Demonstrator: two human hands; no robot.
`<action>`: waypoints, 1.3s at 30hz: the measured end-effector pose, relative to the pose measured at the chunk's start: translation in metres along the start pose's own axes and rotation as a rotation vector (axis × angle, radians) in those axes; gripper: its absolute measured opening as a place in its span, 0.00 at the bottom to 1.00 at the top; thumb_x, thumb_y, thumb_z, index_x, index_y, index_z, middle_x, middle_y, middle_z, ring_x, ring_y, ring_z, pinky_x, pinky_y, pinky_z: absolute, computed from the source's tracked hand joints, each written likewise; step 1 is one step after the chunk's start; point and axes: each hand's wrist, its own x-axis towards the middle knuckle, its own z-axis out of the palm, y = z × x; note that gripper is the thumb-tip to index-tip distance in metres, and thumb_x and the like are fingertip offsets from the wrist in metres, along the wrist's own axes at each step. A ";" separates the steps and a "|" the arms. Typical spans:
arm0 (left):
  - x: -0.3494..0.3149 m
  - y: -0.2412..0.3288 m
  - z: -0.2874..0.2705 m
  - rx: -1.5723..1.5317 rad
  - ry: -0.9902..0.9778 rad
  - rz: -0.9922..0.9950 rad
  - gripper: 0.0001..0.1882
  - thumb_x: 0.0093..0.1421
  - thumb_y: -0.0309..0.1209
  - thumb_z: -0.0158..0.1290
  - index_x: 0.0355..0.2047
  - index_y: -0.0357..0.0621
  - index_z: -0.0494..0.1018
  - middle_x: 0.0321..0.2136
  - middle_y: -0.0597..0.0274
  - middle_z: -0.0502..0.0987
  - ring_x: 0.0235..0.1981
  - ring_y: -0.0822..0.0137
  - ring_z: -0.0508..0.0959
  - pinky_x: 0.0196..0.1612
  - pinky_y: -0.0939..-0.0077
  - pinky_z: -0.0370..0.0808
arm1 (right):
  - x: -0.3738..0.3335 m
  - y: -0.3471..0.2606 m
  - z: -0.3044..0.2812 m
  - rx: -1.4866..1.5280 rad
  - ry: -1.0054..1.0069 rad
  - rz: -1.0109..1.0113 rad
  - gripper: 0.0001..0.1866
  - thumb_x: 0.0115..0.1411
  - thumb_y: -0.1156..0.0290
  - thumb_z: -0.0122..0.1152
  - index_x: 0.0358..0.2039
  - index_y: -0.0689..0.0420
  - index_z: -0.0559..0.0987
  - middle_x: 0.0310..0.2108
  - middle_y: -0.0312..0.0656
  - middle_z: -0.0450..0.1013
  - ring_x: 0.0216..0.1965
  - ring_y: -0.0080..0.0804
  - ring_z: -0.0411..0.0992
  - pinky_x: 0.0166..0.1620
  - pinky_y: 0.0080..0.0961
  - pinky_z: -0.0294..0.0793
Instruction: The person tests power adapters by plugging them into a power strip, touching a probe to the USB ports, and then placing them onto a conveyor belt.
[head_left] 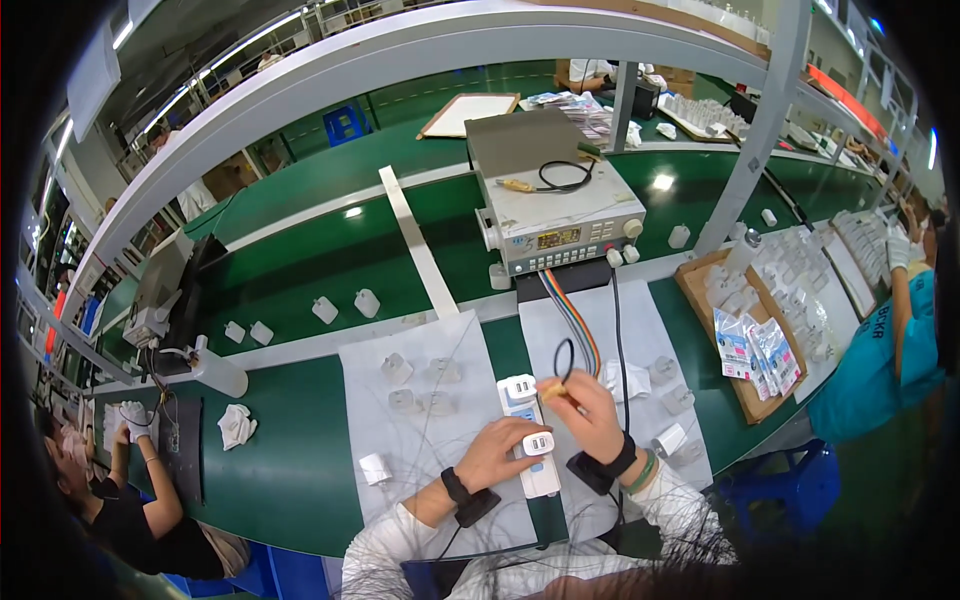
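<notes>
In front of me lies a white power strip (542,482). A white dual-port USB charger (519,387) sits on its far end. My left hand (492,455) is closed around a second white USB charger (538,442) at the strip's near part; whether it is plugged in I cannot tell. My right hand (592,418) pinches a tan plug (551,389) on a looped black cable (566,352), just right of the far charger. Dark straps circle both wrists. Several clear-wrapped chargers (397,368) stand on the white sheet to the left, with an unwrapped charger (375,469) nearer me.
A grey bench instrument (560,240) stands ahead, with a rainbow ribbon cable (575,320) running toward me. At right are a cardboard tray (750,395) of chargers and packets, and a co-worker in teal (880,350). A bottle (218,370) and crumpled cloth (237,426) lie left.
</notes>
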 end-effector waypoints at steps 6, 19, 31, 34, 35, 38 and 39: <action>-0.002 -0.003 0.001 -0.062 -0.029 0.023 0.24 0.50 0.32 0.63 0.49 0.47 0.74 0.42 0.61 0.77 0.46 0.59 0.74 0.51 0.67 0.69 | 0.015 0.030 0.021 0.029 -0.005 0.127 0.10 0.60 0.74 0.58 0.42 0.60 0.79 0.30 0.39 0.69 0.25 0.25 0.67 0.31 0.19 0.68; 0.036 -0.017 -0.182 0.565 0.256 -0.255 0.23 0.47 0.26 0.60 0.46 0.42 0.72 0.36 0.49 0.76 0.42 0.50 0.74 0.44 0.64 0.73 | 0.015 0.032 0.031 -0.001 -0.064 0.177 0.11 0.60 0.71 0.59 0.44 0.56 0.79 0.31 0.37 0.66 0.26 0.24 0.68 0.32 0.18 0.69; 0.096 -0.074 -0.226 0.999 -0.256 -0.345 0.16 0.51 0.33 0.58 0.42 0.51 0.75 0.37 0.62 0.77 0.44 0.55 0.76 0.42 0.62 0.74 | 0.008 0.045 0.025 -0.033 -0.066 0.164 0.12 0.60 0.70 0.59 0.44 0.58 0.77 0.32 0.38 0.68 0.29 0.27 0.71 0.34 0.21 0.71; 0.117 -0.106 -0.214 1.352 -0.346 -0.495 0.12 0.55 0.32 0.54 0.41 0.54 0.75 0.44 0.63 0.73 0.46 0.57 0.74 0.41 0.63 0.74 | 0.005 0.055 0.028 0.026 -0.043 0.084 0.12 0.61 0.70 0.59 0.44 0.59 0.77 0.33 0.39 0.69 0.30 0.29 0.71 0.34 0.21 0.71; 0.119 -0.122 -0.212 1.403 -0.420 -0.672 0.12 0.56 0.32 0.52 0.41 0.55 0.76 0.47 0.62 0.70 0.47 0.58 0.74 0.41 0.64 0.74 | 0.005 0.055 0.029 0.019 -0.037 0.088 0.12 0.61 0.70 0.59 0.44 0.59 0.77 0.33 0.39 0.69 0.30 0.29 0.71 0.34 0.21 0.71; 0.099 -0.166 -0.232 1.413 -0.326 -0.685 0.13 0.55 0.31 0.54 0.42 0.53 0.75 0.48 0.60 0.69 0.47 0.57 0.73 0.42 0.65 0.74 | 0.006 0.048 0.037 0.058 -0.063 0.070 0.13 0.60 0.70 0.59 0.44 0.60 0.76 0.34 0.39 0.69 0.30 0.31 0.72 0.35 0.22 0.71; 0.109 -0.154 -0.224 1.408 -0.287 -0.671 0.14 0.54 0.31 0.55 0.43 0.53 0.75 0.48 0.59 0.68 0.47 0.57 0.73 0.43 0.65 0.74 | 0.005 0.051 0.034 0.046 -0.051 0.087 0.13 0.60 0.70 0.59 0.44 0.60 0.76 0.34 0.39 0.69 0.30 0.31 0.72 0.35 0.22 0.71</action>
